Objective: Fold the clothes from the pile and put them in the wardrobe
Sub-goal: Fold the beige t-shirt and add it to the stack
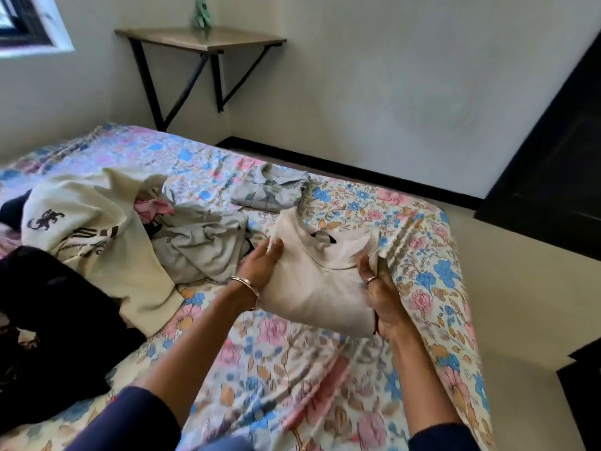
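Now, step in hand: I am part-way through folding a cream top [320,281], which looks folded down to a small bundle already.
Left hand [260,265]: lies against the left side of the top, fingers long and fairly straight, tips tucked at its far left edge; pressing and carrying, not curled round it.
Right hand [379,288]: clamped on the right side of the top, thumb over the cloth, fingers underneath.
Where the top is: between my two hands, near the right side of the bed [292,369], its near edge lifted just off the flowered sheet, I judge.
Pile [136,236]: loose clothes, cream, grey, pink and black, heaped on the left of the bed, not yet folded.
Folded shirt [268,190]: a grey one lying flat, farther off than the top, just beyond it.
Wardrobe: I cannot say for certain; the dark panel [553,157] at the far right may be it.
Next move: I judge it calls for squaring the bundle and setting it down flat, or carrying it off level so the folds do not slip open.
Behind: a wall shelf [201,40] in the far corner.
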A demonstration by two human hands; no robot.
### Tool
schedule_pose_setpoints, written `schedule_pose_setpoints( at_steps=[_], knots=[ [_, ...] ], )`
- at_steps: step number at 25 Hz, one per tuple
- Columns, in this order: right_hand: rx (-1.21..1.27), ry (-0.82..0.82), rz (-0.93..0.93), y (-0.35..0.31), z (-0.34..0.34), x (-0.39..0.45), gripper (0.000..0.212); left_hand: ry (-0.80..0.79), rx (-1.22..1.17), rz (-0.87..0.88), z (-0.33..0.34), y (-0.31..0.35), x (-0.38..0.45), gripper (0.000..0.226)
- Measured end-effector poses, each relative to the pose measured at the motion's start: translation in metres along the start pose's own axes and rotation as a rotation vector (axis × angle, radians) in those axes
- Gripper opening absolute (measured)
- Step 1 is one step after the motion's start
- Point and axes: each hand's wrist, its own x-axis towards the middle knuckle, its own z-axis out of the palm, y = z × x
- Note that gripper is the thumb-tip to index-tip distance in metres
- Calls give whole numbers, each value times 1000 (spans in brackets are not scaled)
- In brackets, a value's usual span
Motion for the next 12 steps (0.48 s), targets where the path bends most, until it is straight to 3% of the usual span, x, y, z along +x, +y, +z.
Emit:
schedule_pose_setpoints(
  at_steps=[4,6,9,12],
  knots=[
    [194,-172,-16,-10,37,126,50,-117,-22,-112,-33,43,91,44],
    [219,-238,-14,-16,56,193,49,-216,-45,-154,-49,54,142,41],
    [289,-308,-72,-38,87,291,49,-113,31,-39,-74,76,248,49],
    [289,-208,-105,-41,117,372,45,-30,76,39,-94,93,342,53]
  ],
)
